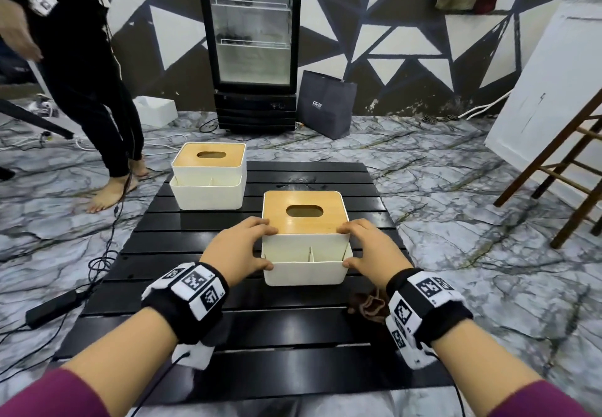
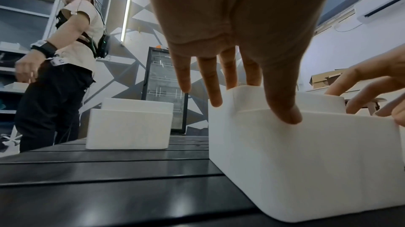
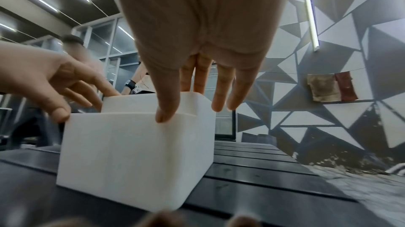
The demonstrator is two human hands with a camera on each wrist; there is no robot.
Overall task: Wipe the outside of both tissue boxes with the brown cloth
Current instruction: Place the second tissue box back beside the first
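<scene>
Two white tissue boxes with wooden lids stand on a black slatted table. The near tissue box is in the middle; the far tissue box is at the back left. My left hand grips the near box's left side, thumb on the front tray corner and fingers on the lid edge. My right hand grips its right side the same way. The brown cloth lies crumpled on the table under my right wrist, held by neither hand. The wrist views show the left hand and right hand on the box.
Another person stands barefoot at the table's back left corner. A glass-door fridge and a dark bag stand behind. Wooden furniture legs are at the right. Cables and a power strip lie on the floor at the left.
</scene>
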